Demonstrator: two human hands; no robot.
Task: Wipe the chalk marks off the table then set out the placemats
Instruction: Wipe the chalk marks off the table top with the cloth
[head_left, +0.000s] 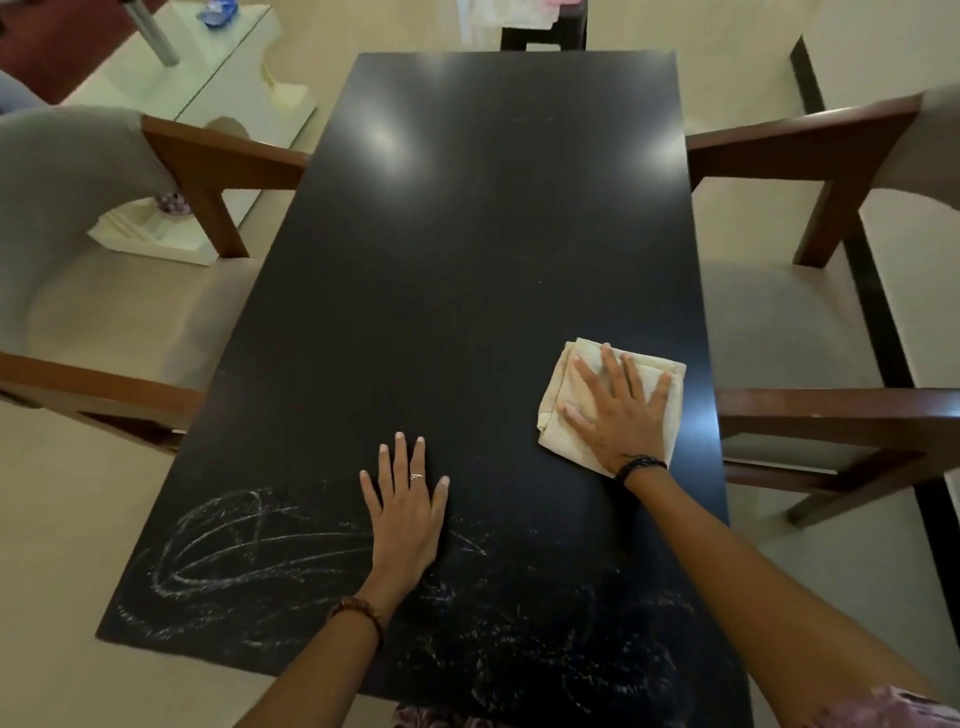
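Note:
A long black table (467, 249) runs away from me. White chalk marks (223, 545) loop and smear across its near end, thickest at the near left and fainter toward the near right. My right hand (618, 410) lies flat with spread fingers on a folded cream cloth (563, 436) near the table's right edge, beyond the chalk. My left hand (405, 514) rests flat on the tabletop at the upper edge of the chalk, fingers apart, holding nothing. No placemats are in view.
A grey armchair with brown wooden arms (78, 234) stands at the table's left side, another (831, 312) at the right. A dark chair (543, 31) is at the far end. A white glass-topped stand (218, 93) sits at the far left on the floor.

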